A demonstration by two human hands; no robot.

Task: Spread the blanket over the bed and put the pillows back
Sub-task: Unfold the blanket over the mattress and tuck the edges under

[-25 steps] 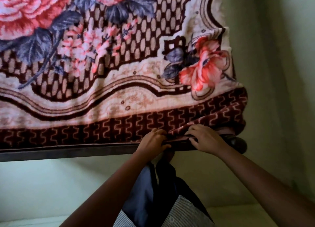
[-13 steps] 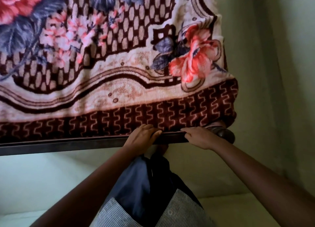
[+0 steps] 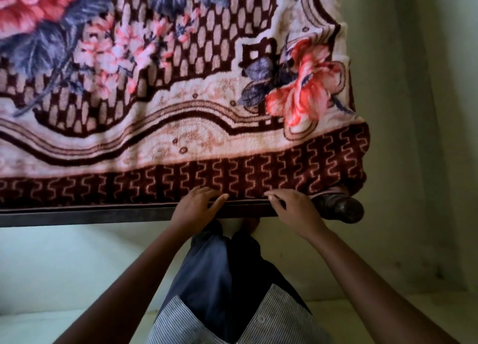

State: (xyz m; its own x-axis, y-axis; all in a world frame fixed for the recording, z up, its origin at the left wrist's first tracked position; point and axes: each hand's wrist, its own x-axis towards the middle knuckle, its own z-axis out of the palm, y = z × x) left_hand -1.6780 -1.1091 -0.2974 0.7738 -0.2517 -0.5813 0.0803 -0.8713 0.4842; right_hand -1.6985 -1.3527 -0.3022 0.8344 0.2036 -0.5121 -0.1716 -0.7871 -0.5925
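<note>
A plush blanket [image 3: 181, 136] with pink roses, blue leaves and a dark maroon border lies flat over the bed and fills the upper view. Its near hem runs along the dark bed rail [image 3: 77, 215]. My left hand [image 3: 196, 209] rests flat on that hem with fingers stretched out to the right. My right hand [image 3: 292, 209] lies on the hem a short way to the right, its fingers pointing left along the edge. Neither hand pinches any fabric. No pillows are in view.
A round dark bedpost knob [image 3: 341, 209] sticks out at the bed's near right corner, just right of my right hand. A pale green wall [image 3: 413, 111] stands close along the bed's right side. I stand on pale floor [image 3: 64, 266] against the rail.
A raised fold of the maroon border, gripped by both hands a second ago, is now flat. Both hands have let go and lie stretched along the hem.
</note>
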